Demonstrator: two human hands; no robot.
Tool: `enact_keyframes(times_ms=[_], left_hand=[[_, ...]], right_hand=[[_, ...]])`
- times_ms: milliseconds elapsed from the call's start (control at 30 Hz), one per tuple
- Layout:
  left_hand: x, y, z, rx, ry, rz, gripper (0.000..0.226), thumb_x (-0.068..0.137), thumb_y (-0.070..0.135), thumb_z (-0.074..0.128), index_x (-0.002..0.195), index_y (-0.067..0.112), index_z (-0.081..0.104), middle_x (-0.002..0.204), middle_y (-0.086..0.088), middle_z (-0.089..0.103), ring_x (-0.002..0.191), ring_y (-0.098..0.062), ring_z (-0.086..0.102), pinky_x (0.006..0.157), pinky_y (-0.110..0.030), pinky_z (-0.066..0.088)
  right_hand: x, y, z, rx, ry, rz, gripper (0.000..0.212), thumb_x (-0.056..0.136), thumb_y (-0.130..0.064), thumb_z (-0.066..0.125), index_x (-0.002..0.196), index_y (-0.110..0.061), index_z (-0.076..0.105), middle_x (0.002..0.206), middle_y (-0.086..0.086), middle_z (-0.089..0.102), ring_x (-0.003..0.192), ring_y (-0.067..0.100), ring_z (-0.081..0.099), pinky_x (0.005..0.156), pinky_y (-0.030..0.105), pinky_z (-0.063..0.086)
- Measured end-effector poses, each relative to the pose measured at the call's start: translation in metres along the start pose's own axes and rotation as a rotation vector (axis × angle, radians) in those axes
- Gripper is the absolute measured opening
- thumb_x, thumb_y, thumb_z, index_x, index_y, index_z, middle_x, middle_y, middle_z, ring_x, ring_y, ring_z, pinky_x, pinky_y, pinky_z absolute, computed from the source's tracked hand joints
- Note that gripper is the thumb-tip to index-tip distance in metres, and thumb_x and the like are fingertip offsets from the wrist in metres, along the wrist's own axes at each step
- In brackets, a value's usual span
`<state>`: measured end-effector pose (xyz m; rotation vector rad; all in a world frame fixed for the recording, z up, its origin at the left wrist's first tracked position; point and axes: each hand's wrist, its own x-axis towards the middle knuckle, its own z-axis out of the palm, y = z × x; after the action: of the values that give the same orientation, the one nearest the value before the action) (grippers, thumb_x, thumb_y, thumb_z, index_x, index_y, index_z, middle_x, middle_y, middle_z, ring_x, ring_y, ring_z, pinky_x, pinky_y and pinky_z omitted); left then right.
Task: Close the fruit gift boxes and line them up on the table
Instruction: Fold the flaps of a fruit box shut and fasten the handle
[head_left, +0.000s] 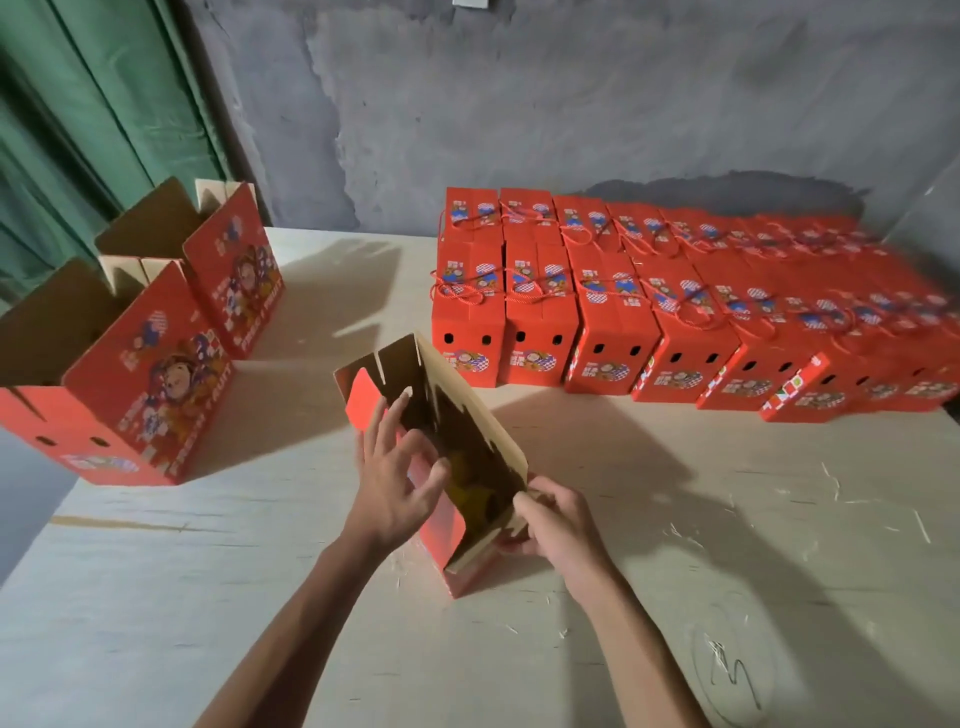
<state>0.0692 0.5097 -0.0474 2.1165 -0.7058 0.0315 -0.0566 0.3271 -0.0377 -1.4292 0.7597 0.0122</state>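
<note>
Now the open box (470, 467) stands on the table (675, 545), in front of the closed rows (675, 312); the right hand (558, 525) pinches its tall flap, the left hand (395, 467) spreads wide against its inside.

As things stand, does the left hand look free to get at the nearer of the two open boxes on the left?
Probably yes. The left hand only rests with straight fingers on the box being folded, and bare table lies between it and the nearer open box.
</note>
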Motion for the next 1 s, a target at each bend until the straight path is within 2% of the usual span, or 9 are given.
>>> enact_keyframes(times_ms=[133,233,433,567,633,733,800,900,1000], left_hand=[[-0.002,0.003,-0.005,-0.315,0.025,-0.096,0.021,0.078,0.035,0.055,0.092,0.030,0.069,0.161,0.022,0.032,0.155,-0.003,0.012,0.107,-0.020,0.023],[0.003,0.000,-0.010,-0.419,0.079,-0.136,0.032,0.074,0.011,0.051,0.093,0.025,0.074,0.155,0.020,0.046,0.153,-0.003,0.022,0.112,-0.030,0.029],[0.010,-0.013,-0.038,-0.508,0.084,-0.178,0.041,0.080,-0.006,0.044,0.094,0.011,0.079,0.145,0.008,0.060,0.152,-0.005,0.028,0.122,-0.065,0.021],[0.010,-0.015,-0.062,-0.163,-0.008,-0.142,0.052,0.094,-0.010,0.045,0.100,0.025,0.081,0.155,0.008,0.048,0.156,-0.013,0.018,0.121,-0.053,0.030],[0.007,-0.021,-0.081,0.055,-0.056,-0.061,0.037,0.093,0.008,0.049,0.105,0.021,0.081,0.156,0.001,0.045,0.155,-0.023,0.022,0.121,-0.051,0.030],[-0.004,-0.039,-0.104,0.503,-0.131,0.090,0.026,0.091,0.008,0.065,0.112,0.011,0.079,0.146,-0.014,0.057,0.149,-0.035,0.035,0.124,-0.054,0.019],[-0.017,-0.049,-0.107,0.663,-0.140,0.100,0.034,0.079,-0.005,0.079,0.110,0.007,0.079,0.133,-0.016,0.067,0.139,-0.037,0.050,0.121,-0.059,0.026],[-0.038,-0.053,-0.099,0.583,-0.136,0.180,0.015,0.086,0.010,0.071,0.099,0.010,0.076,0.109,-0.007,0.074,0.114,-0.034,0.068,0.110,-0.042,0.042],[-0.060,-0.052,-0.083,0.250,-0.079,0.130,0.033,0.105,0.028,0.045,0.105,0.014,0.075,0.117,0.001,0.072,0.112,-0.015,0.065,0.100,-0.010,0.042]], right_hand=[[-0.017,0.018,0.013,0.001,-0.047,0.110,0.047,0.096,-0.013,0.058,0.142,-0.009,0.049,0.053,0.001,0.061,0.069,0.027,0.076,0.068,0.040,0.065],[-0.031,0.023,0.021,-0.026,-0.145,0.131,0.064,0.096,-0.010,0.050,0.156,-0.021,0.030,0.064,0.010,0.068,0.078,0.033,0.078,0.073,0.039,0.065],[-0.037,0.022,0.044,-0.358,-0.186,-0.046,0.005,0.101,-0.032,0.054,0.100,-0.028,0.055,0.069,0.003,0.075,0.066,0.014,0.074,0.067,0.029,0.062],[-0.028,0.025,0.041,-0.747,0.065,-0.301,0.039,0.097,-0.062,0.049,0.077,-0.030,0.060,0.066,-0.011,0.063,0.062,0.004,0.061,0.055,0.019,0.046],[-0.027,0.023,0.043,-0.718,0.133,-0.390,0.040,0.095,-0.066,0.049,0.098,-0.031,0.069,0.090,-0.019,0.070,0.077,0.001,0.065,0.065,0.020,0.054],[-0.027,0.019,0.049,-0.605,0.250,-0.589,0.052,0.099,-0.047,0.060,0.146,-0.026,0.052,0.139,-0.018,0.056,0.114,0.002,0.062,0.088,0.023,0.058],[-0.027,0.013,0.055,-0.521,0.274,-0.731,0.053,0.101,-0.031,0.062,0.151,-0.023,0.047,0.145,-0.007,0.058,0.122,0.009,0.063,0.093,0.027,0.058],[-0.021,0.007,0.060,-0.514,0.353,-0.907,0.041,0.102,-0.016,0.055,0.143,-0.012,0.058,0.136,0.003,0.066,0.118,0.015,0.067,0.090,0.029,0.061],[-0.012,0.015,0.051,-0.524,0.439,-0.914,0.037,0.102,-0.008,0.047,0.136,-0.003,0.062,0.132,0.010,0.067,0.121,0.023,0.066,0.097,0.031,0.056]])
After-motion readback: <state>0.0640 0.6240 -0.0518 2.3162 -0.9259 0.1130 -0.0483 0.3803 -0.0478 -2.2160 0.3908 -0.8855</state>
